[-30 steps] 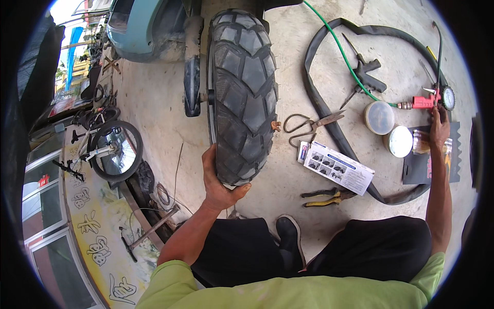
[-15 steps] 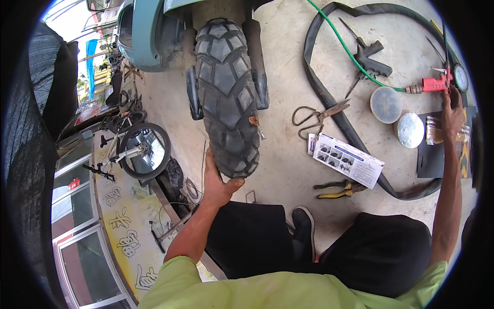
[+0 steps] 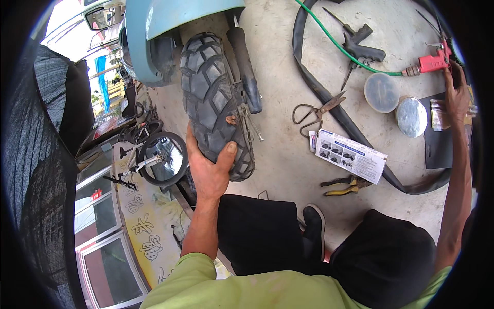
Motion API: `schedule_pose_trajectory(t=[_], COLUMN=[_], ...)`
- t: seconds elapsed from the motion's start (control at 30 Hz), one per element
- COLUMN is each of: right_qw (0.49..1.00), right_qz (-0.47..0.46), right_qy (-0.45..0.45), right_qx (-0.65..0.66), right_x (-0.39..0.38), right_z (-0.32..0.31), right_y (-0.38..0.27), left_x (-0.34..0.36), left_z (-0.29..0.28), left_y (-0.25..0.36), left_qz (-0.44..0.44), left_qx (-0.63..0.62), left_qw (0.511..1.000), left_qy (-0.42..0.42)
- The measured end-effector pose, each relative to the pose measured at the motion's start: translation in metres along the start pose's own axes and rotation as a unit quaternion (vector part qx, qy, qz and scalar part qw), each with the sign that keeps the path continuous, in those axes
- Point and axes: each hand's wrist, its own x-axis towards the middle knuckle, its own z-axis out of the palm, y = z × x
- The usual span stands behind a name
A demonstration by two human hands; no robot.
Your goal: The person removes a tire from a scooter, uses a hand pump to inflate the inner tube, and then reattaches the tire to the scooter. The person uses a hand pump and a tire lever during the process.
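Note:
A knobbly black tyre (image 3: 206,90) sits on the front wheel of a pale blue scooter (image 3: 190,15). My left hand (image 3: 208,170) clasps its near end, thumb on the tread and fingers round the left side. A frayed orange-brown bit (image 3: 231,120) sticks out of the tread above my thumb. At the far right, my right hand (image 3: 456,95) has its fingers at the end of a red tyre inflator (image 3: 433,63) joined to a green air hose (image 3: 339,38). Its grip is partly hidden, and the dial gauge beside it is mostly in shadow at the picture's rim.
On the floor to the right lie a black inner tube (image 3: 315,85), a black pistol-shaped tool (image 3: 363,49), scissors (image 3: 319,110), a printed box (image 3: 350,156), yellow-handled pliers (image 3: 345,185), a clear round tub (image 3: 382,92) and a silver tin (image 3: 411,117). A bicycle (image 3: 159,158) stands at left.
The tyre has turned and tilted to the left, showing more of its right side. My left hand has moved higher up it. My right hand and the inflator have moved slightly away from me.

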Motion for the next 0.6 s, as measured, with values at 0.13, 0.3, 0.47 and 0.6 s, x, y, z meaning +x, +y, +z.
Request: schedule_pose_trajectory(t=[0.13,0.3,0.47,0.6], right_qw=[0.999,0.998,1.0,1.0], right_qz=[-0.002,-0.015,-0.017,-0.019], right_qy=[-0.01,-0.004,0.006,0.005], right_qx=[0.044,0.062,0.015,0.009], right_x=[0.001,0.0,-0.001,-0.001], right_z=[0.002,0.005,0.0,0.0], right_y=[0.005,0.009,0.0,0.003], left_x=[0.0,0.0,-0.001,0.006], left_z=[0.0,0.0,0.004,0.001], left_y=[0.001,-0.007,-0.009,-0.004], left_qz=[0.022,0.034,0.024,0.036], left_qx=[0.009,0.01,-0.012,0.034], left_qw=[1.0,0.999,0.999,0.999], left_qy=[0.004,0.003,0.02,0.02])
